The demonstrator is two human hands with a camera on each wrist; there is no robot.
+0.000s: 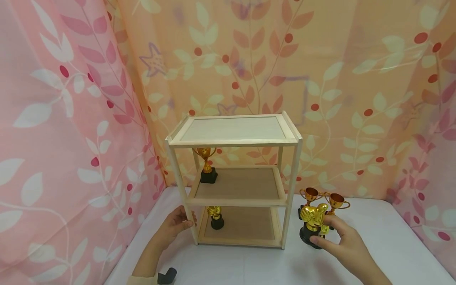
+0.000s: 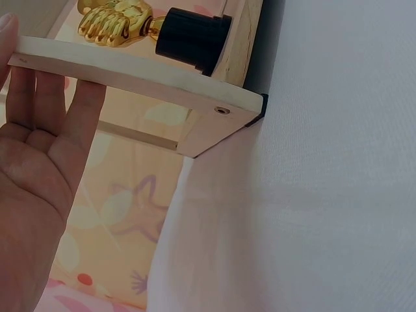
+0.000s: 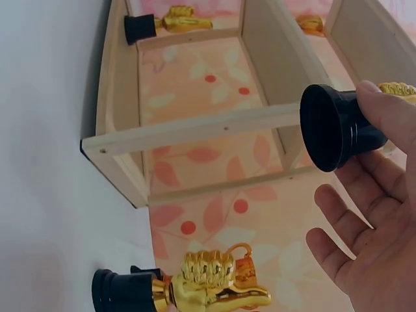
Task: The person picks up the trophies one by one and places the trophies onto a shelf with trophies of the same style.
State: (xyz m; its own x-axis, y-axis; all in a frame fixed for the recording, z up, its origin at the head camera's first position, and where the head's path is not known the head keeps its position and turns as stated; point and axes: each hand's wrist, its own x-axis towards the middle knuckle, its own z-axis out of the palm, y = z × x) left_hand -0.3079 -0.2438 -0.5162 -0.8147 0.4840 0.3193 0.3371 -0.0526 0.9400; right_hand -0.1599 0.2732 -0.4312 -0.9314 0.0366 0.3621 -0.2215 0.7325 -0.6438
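My left hand (image 1: 178,225) (image 2: 42,162) grips the left front post (image 2: 130,75) of a pale wooden three-level shelf (image 1: 235,204), thumb on one side and fingers on the other. Between thumb and fingers, my right hand (image 1: 350,247) (image 3: 383,214) pinches a gold hand-shaped trophy (image 1: 311,221) by its black round base (image 3: 354,130), right of the shelf. Inside, a similar gold trophy (image 1: 215,215) (image 2: 117,23) stands at the left of the bottom level. On the middle level, a gold cup trophy (image 1: 208,166) with a square black base stands at the left.
Two cup trophies (image 1: 311,194) (image 1: 336,201) stand on the white table (image 1: 377,221) right of the shelf. Beside them is another gold hand-shaped trophy (image 3: 208,279), mostly hidden by my right hand in the head view. Patterned curtains (image 1: 331,99) hang behind and at both sides.
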